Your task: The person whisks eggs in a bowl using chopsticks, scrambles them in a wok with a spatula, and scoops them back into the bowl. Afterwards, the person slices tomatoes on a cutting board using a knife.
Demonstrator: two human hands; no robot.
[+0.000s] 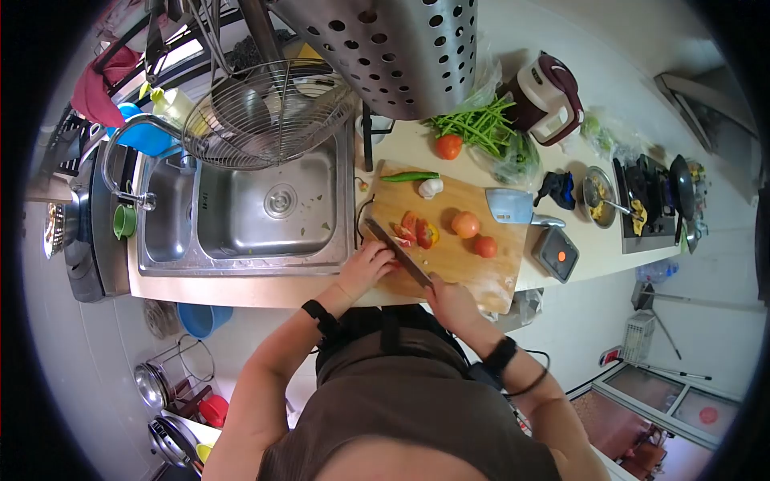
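Note:
On the wooden cutting board [501, 272], my right hand [451, 303] holds the handle of a knife [401, 255], its blade slanting up to the left. My left hand [367, 268] lies at the board's left edge beside the blade, fingers bent and pressed together over something mostly hidden. Cut tomato pieces [405, 228] and a piece of yellow-red pepper [431, 234] lie just beyond the blade. Whole tomatoes [465, 224] sit to their right. A green chili [411, 176] and a garlic bulb [431, 188] are near the far edge. A cleaver [510, 206] rests at the board's right.
A steel sink [265, 216] is left of the board, under a wire basket [269, 116]. A perforated steel holder [393, 56] hangs overhead. Green beans [481, 132], another tomato [449, 146], a black box [555, 255], a metal bowl [597, 192] and a stove [646, 236] stand around.

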